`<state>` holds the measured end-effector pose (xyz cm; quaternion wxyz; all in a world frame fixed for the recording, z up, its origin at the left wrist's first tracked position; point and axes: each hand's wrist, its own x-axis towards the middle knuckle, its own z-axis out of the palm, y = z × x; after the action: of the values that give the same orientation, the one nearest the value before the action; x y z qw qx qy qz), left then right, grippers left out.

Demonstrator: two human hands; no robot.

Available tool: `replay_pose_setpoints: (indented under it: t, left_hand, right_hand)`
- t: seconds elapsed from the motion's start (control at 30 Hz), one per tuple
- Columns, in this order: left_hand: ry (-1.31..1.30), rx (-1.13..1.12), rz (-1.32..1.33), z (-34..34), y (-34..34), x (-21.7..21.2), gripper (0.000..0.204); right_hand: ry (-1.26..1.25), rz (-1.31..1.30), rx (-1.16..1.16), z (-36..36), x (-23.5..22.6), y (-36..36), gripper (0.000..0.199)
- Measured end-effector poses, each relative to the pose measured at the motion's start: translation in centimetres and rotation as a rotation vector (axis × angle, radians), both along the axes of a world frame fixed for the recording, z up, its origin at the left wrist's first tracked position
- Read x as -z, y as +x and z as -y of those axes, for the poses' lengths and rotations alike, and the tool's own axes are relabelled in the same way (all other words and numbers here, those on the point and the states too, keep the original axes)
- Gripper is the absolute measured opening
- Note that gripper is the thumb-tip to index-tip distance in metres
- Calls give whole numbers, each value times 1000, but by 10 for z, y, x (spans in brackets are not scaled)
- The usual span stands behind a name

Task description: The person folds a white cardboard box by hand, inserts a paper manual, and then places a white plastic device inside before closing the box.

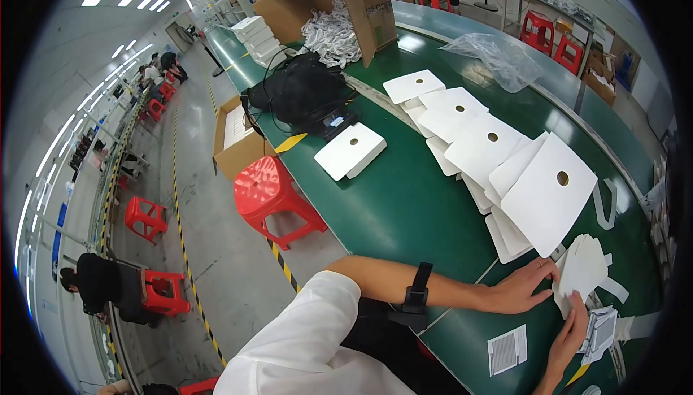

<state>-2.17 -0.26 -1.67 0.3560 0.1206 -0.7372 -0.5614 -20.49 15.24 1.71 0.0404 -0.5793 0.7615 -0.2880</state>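
At the lower right, a stack of white paper pieces (583,266) is between my hands. My left hand (523,287) grips its left edge, thumb and fingers closed on it. My right hand (569,341) has its fingers at the near edge of the same stack, also closed on it; part of its grip is hidden. A black band (417,290) is round my left forearm. Beside my right hand lies a pile of small printed cards (600,333), and nearer me is a single printed sheet (507,350). Folded white cartons with a round hole (545,196) lie overlapping just beyond my hands.
Farther along the green table (382,211) are a separate white carton (351,151), a black bag (303,84), a clear plastic bag (498,59) and a cardboard box (368,16) of white cables (333,34). A red stool (274,196) stands at the table's left edge. Other people sit farther off.
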Motion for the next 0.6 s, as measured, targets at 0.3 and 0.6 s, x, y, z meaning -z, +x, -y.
replay_pose_setpoints:
  t: [0.3,0.6]
  left_hand:
    - [-229,-87,-39,-5,10,-31,107]
    - [-758,-199,130,-5,10,-35,116]
  right_hand:
    - [-411,101,205,-37,48,-31,38]
    - [-548,739,401,-21,52,-22,40]
